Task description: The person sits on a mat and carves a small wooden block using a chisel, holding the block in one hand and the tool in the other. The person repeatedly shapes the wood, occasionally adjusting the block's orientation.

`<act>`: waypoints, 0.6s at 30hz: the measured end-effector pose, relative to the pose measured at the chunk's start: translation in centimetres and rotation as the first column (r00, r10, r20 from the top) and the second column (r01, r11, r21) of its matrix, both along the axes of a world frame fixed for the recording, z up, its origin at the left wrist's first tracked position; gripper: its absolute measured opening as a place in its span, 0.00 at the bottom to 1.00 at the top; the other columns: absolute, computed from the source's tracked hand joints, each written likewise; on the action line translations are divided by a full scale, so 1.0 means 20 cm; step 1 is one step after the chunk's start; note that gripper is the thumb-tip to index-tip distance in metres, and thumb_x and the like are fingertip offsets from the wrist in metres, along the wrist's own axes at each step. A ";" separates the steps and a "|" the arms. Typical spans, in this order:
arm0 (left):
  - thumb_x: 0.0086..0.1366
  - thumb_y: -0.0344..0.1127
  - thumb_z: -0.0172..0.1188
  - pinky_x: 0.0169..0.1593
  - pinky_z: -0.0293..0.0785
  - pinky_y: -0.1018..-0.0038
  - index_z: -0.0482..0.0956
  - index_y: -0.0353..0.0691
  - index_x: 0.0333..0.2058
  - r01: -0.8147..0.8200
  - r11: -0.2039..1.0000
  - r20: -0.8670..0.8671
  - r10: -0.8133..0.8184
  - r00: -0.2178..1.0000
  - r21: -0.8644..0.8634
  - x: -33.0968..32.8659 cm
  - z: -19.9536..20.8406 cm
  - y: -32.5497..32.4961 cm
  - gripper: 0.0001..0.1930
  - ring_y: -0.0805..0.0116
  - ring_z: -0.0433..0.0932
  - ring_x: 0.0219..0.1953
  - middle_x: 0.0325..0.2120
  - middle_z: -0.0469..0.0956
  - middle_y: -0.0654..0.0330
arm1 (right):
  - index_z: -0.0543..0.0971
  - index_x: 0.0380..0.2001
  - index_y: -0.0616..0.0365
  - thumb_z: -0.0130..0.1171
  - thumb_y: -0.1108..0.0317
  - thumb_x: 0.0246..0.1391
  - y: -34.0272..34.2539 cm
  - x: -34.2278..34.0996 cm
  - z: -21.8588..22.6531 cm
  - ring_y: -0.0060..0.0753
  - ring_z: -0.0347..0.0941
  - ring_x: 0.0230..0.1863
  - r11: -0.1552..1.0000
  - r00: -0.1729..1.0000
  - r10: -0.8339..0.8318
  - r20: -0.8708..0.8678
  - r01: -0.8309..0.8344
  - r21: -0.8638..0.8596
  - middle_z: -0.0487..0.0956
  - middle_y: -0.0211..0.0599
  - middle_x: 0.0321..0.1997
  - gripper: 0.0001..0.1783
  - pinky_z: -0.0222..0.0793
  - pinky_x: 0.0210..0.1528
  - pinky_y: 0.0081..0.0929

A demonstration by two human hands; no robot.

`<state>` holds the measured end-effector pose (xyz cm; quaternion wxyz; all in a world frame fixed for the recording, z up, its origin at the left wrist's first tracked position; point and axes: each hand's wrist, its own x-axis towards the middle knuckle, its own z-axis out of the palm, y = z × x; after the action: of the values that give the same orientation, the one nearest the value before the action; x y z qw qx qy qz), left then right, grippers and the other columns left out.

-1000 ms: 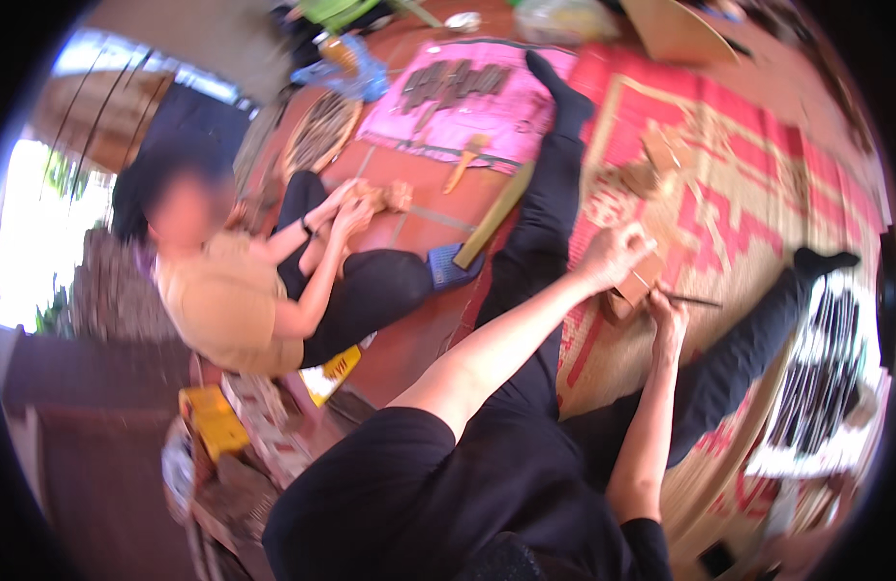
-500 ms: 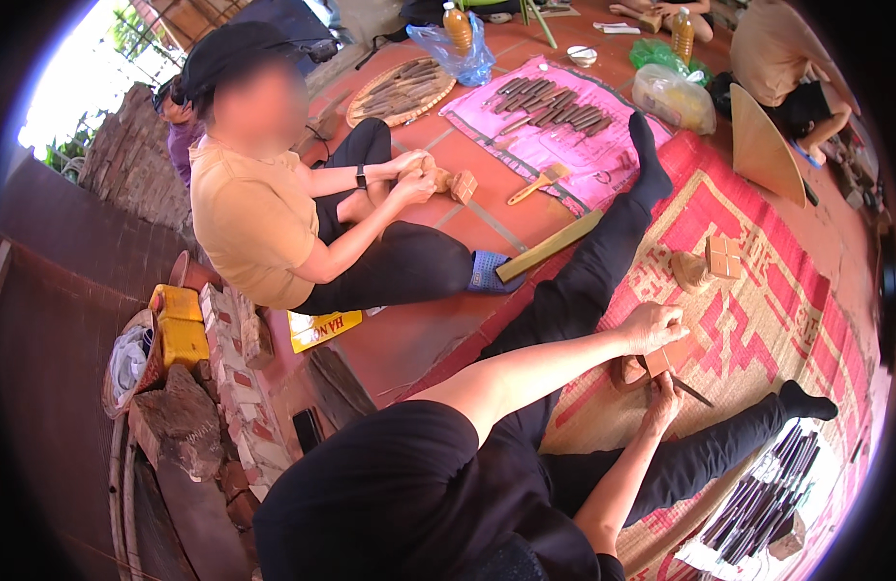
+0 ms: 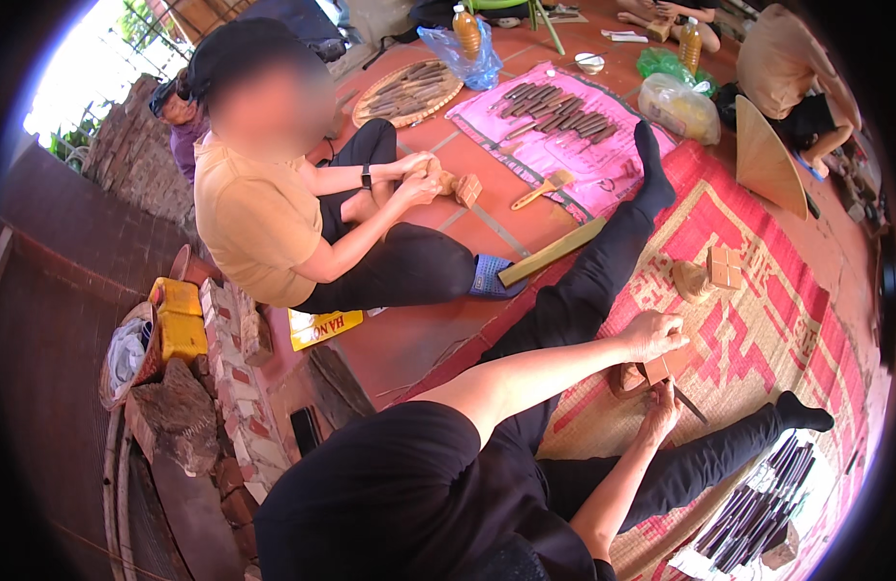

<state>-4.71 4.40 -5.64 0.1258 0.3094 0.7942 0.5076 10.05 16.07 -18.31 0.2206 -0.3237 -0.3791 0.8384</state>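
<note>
Between my outstretched legs, a wooden piece with a flat square block (image 3: 673, 362) and a rounded end (image 3: 626, 381) lies on the woven mat. My left hand (image 3: 653, 337) is closed just above the block, its fingers curled; what they hold, if anything, is hidden. Below it, my right hand (image 3: 664, 412) is closed at the block's near edge. Out of its fingers a thin dark carving tool (image 3: 692, 405) sticks toward the lower right. Farther off on the mat sits a similar wooden piece (image 3: 725, 268), its square face cut with crossing grooves.
Dark-handled tools (image 3: 758, 504) lie in rows by my right leg. Ahead, a pink cloth (image 3: 487, 114) bears more tools, with a brush (image 3: 543, 189) beside it. At left, a co-worker (image 3: 249, 218) sits holding another wooden piece (image 3: 466, 190). A conical hat (image 3: 763, 165) stands far right.
The view has shifted slightly. My right hand and the dark tool have turned a little against the block; my left hand stays above it.
</note>
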 end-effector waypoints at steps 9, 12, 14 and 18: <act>0.64 0.51 0.59 0.35 0.72 0.59 0.75 0.38 0.31 0.013 1.000 -0.004 -0.013 1.000 -0.006 0.00 -0.03 0.01 0.19 0.51 0.80 0.31 0.24 0.78 0.51 | 0.79 0.45 0.64 0.63 0.71 0.60 0.00 -0.01 -0.02 0.21 0.74 0.31 0.998 0.997 -0.056 0.057 0.056 -0.005 0.81 0.34 0.36 0.12 0.64 0.32 0.16; 0.64 0.51 0.59 0.35 0.72 0.59 0.76 0.39 0.31 0.012 1.000 -0.006 -0.012 1.000 -0.017 0.00 -0.02 0.01 0.18 0.51 0.80 0.31 0.24 0.79 0.51 | 0.79 0.45 0.63 0.64 0.70 0.60 0.00 -0.01 -0.05 0.24 0.77 0.34 0.998 0.998 0.058 -0.034 -0.057 0.033 0.82 0.36 0.37 0.12 0.64 0.32 0.16; 0.64 0.50 0.59 0.35 0.72 0.59 0.76 0.39 0.31 0.022 0.998 -0.002 -0.022 1.000 -0.055 0.00 -0.01 0.02 0.18 0.51 0.80 0.31 0.24 0.79 0.51 | 0.79 0.46 0.63 0.64 0.69 0.60 0.02 -0.01 -0.06 0.25 0.78 0.36 0.998 0.998 0.055 0.011 -0.056 0.043 0.83 0.36 0.38 0.13 0.64 0.33 0.16; 0.64 0.50 0.59 0.35 0.72 0.59 0.75 0.38 0.30 0.008 0.999 0.020 -0.007 1.000 -0.037 0.00 0.00 0.00 0.18 0.51 0.80 0.31 0.25 0.79 0.51 | 0.80 0.47 0.63 0.64 0.68 0.60 0.03 0.00 -0.05 0.24 0.78 0.36 1.000 1.000 0.021 0.007 -0.020 -0.022 0.83 0.35 0.37 0.14 0.64 0.34 0.16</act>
<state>-4.68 4.45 -5.59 0.1414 0.3049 0.8011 0.4952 10.13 16.60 -19.34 0.2071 -0.3253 -0.3740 0.8435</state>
